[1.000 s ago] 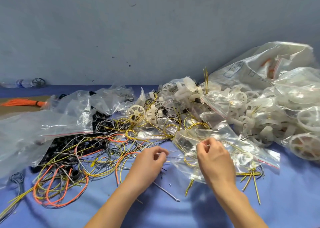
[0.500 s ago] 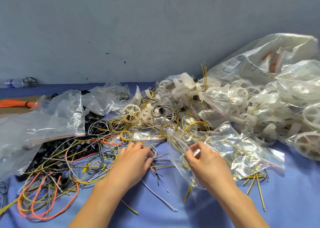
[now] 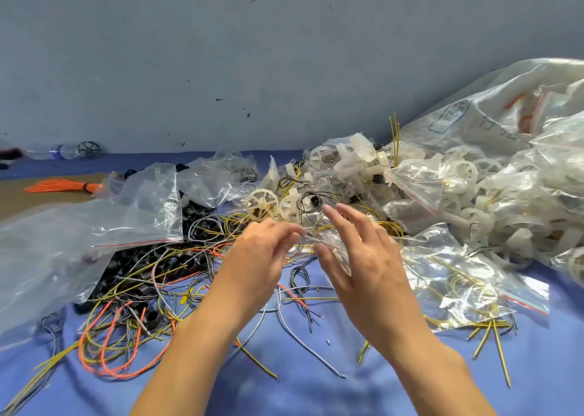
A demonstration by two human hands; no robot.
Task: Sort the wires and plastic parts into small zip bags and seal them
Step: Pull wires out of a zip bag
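Zip bag (image 3: 332, 242), blurred, hangs between the spread right hand (image 3: 369, 267) and left hand (image 3: 259, 257), whose grip I cannot tell.

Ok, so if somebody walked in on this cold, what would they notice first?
Probably the two hands in the middle: the left hand seems to pinch a small clear bag while the right hand spreads its fingers against it. Next come the tangle of orange, yellow and grey wires at the front left, and the heap of white plastic wheels piled on the right.
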